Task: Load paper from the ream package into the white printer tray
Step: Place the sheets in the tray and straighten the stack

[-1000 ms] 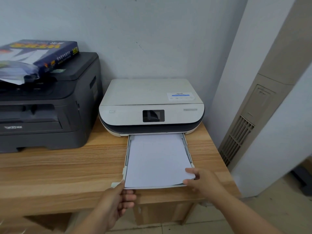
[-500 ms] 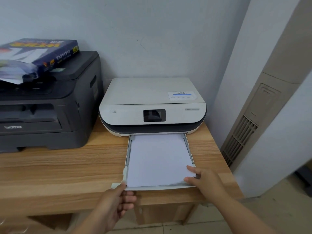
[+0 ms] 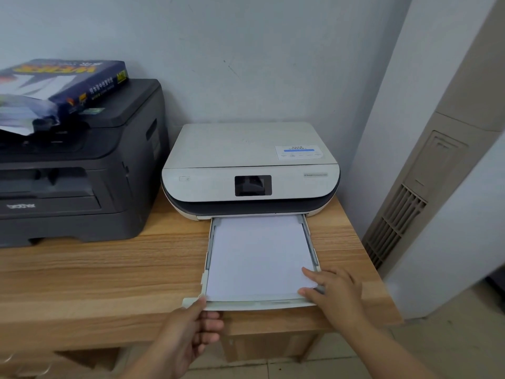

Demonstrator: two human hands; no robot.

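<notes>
Since the paper point(image 3: 259, 255) already lies flat in the pulled-out tray point(image 3: 246, 305) of the white printer point(image 3: 246, 149), loading looks nearly done: the left hand point(image 3: 191, 329) grips the tray's front-left corner with curled fingers, and the right hand point(image 3: 336, 294) rests spread on the stack's near-right corner. The next move likely calls for a straight, even push inward.

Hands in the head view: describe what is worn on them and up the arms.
The left hand and right hand are bare. No gloves, rings, watch or bracelet show, and no sleeve appears before the frame's lower edge.
</notes>
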